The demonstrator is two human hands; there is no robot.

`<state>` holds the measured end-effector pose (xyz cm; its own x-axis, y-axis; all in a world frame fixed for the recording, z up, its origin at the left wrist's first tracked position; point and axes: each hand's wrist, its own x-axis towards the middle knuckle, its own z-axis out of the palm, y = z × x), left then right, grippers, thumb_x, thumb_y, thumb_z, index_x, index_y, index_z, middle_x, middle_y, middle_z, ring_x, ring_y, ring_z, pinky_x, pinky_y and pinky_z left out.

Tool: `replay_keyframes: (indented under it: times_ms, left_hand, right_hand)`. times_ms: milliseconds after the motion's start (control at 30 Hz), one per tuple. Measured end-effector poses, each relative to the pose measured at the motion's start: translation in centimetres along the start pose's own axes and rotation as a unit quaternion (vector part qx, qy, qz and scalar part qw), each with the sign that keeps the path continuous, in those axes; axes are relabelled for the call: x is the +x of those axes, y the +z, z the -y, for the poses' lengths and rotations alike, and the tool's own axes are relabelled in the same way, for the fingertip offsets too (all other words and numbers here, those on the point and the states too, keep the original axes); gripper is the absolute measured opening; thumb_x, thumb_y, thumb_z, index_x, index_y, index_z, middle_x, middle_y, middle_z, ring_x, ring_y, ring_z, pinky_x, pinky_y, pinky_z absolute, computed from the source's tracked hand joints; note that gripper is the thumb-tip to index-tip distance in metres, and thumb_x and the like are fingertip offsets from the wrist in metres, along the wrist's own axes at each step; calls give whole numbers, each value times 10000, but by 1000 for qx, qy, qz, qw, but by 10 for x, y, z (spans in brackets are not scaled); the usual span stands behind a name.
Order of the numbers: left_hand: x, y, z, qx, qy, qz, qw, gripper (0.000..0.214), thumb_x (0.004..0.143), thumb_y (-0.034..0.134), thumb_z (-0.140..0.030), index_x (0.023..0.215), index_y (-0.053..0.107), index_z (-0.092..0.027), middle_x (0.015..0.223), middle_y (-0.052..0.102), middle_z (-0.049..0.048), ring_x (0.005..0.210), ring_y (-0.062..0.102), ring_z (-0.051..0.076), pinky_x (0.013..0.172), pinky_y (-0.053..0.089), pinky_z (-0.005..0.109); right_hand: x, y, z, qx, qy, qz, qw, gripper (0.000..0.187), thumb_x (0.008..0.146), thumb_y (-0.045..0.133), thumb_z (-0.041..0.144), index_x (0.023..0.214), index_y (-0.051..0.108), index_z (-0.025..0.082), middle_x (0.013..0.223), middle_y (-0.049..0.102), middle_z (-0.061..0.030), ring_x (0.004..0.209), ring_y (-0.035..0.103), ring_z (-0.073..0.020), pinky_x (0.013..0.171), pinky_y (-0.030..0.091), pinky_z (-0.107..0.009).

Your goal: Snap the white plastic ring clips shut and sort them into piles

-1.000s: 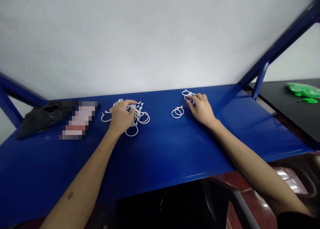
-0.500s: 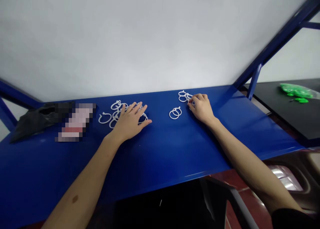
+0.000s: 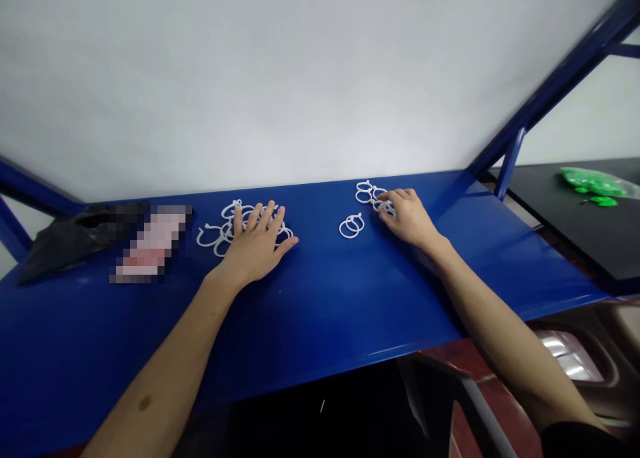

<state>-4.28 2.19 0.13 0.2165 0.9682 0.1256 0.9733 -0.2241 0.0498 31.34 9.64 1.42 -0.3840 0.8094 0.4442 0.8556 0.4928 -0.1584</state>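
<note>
My left hand lies with its fingers spread over a pile of white plastic rings, each with a small knob or eyelet. The palm hides part of the pile. Over at the right, my right hand rests beside a cluster of white rings. Its thumb and forefinger are a little apart, and the rings nearest them lie on the blue tabletop. Between the two hands, a pair of overlapping rings lies on its own.
At the left lie a black plastic bag and a blurred-out phone-shaped object. A white wall rises behind the table. Blue metal bars stand at both ends. On a black surface at the right is a clear bag of green pieces.
My right hand's thumb and forefinger have parted and drawn slightly back, showing more of the rings by them. The left hand has shifted slightly left, and the rings under it have moved a little.
</note>
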Motion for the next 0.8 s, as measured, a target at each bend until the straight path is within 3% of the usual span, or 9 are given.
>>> replay_keyframes:
  times_ms: [200,433,633,800]
  left_hand:
    - [-2,-12,-16,-5,32,-36,999,671,995,343,-618,1572,298,-277,1645,318,77,1538,205,335,1245,-10,604]
    - [-7,-6,-35,-22,92,-50,994,617,996,413,-566,1510,425,-225,1565,450,90,1493,292,333,1251,65,571]
    - [-11,-5,-49,-50,134,-50,988,539,1010,435,-486,1481,468,-227,1488,535,92,1423,383,318,1237,148,558]
    - [-11,-7,-51,-66,140,-44,987,516,1013,442,-454,1468,487,-213,1454,564,97,1393,404,316,1221,199,542]
  right_hand:
    - [-5,-17,-24,-2,10,36,999,279,839,534,202,1071,684,169,1025,701,-129,948,623,-292,916,479,-477]
    - [-4,-18,-31,25,49,67,996,142,858,569,252,892,695,195,900,692,-98,819,638,-245,770,511,-400]
    - [-1,-25,-20,31,68,25,997,193,878,563,269,844,734,184,877,720,-107,814,639,-259,797,512,-435]
    - [-2,-36,9,133,13,24,991,304,878,512,190,1064,753,201,1054,721,-92,887,666,-233,826,537,-405]
